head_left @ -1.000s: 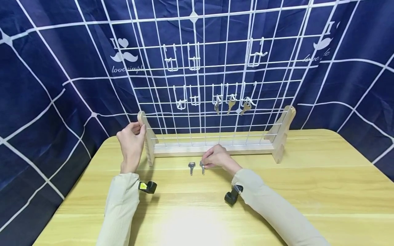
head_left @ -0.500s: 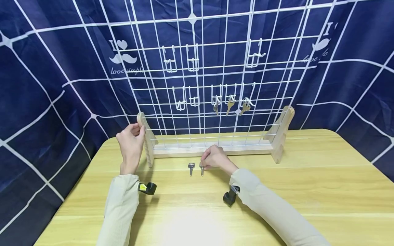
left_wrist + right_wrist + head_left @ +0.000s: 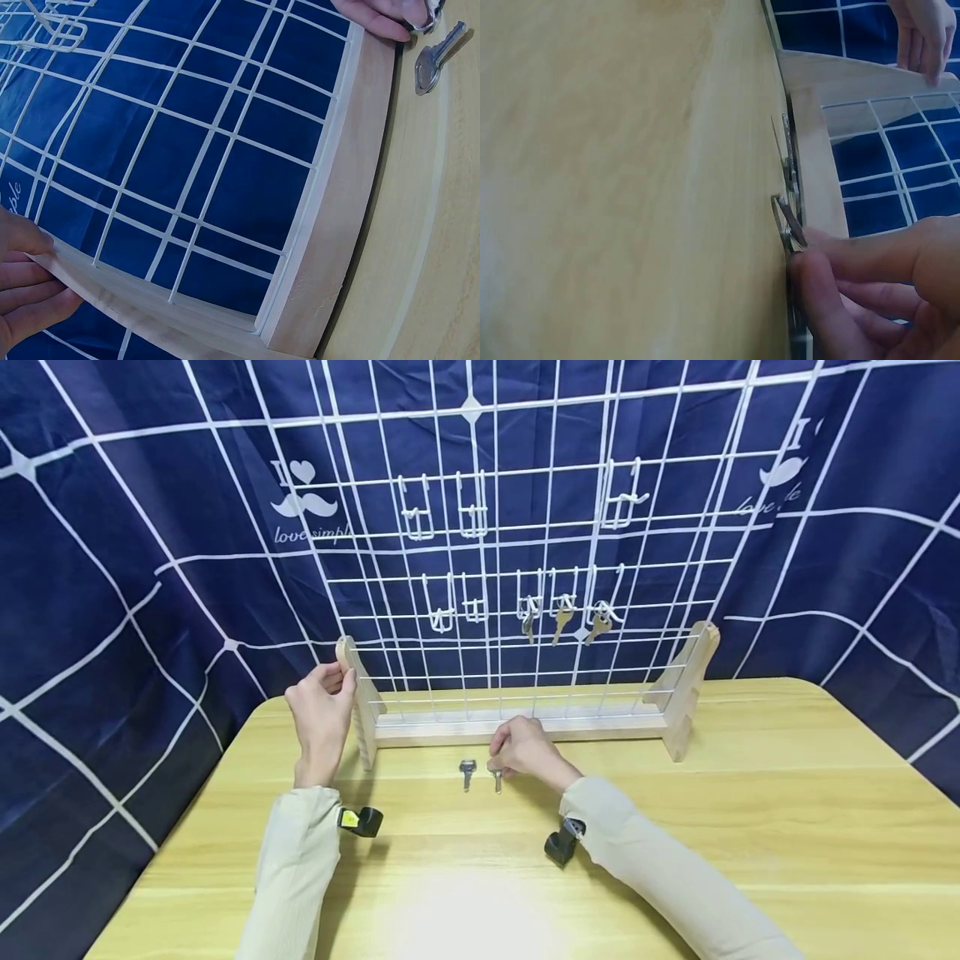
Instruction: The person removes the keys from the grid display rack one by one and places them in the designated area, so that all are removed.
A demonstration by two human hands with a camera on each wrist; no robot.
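My left hand point(image 3: 321, 720) holds the top of the left wooden upright point(image 3: 360, 706) of a stand, thumb on one side and fingers on the other. That grip also shows at the lower left of the left wrist view. In front of the stand's base, my right hand point(image 3: 528, 750) pinches a small metal key point(image 3: 497, 780) at its head, low over the table. In the right wrist view, thumb and fingertip meet on the key point(image 3: 791, 225), partly hiding it. A second silver key point(image 3: 467, 774) lies on the table just to its left.
White wire grid point(image 3: 517, 664) rises from the stand's wooden base point(image 3: 450, 731). Several white hooks hang on it; three lower ones bear keys point(image 3: 562, 625). A lower-left hook point(image 3: 441, 620) and an upper-right hook point(image 3: 621, 510) carry none. Dark blue patterned cloth point(image 3: 150, 635) surrounds the table.
My right hand has shifted slightly and closed in on the right key, whose blade is turned a little. The left hand keeps its place on the upright.
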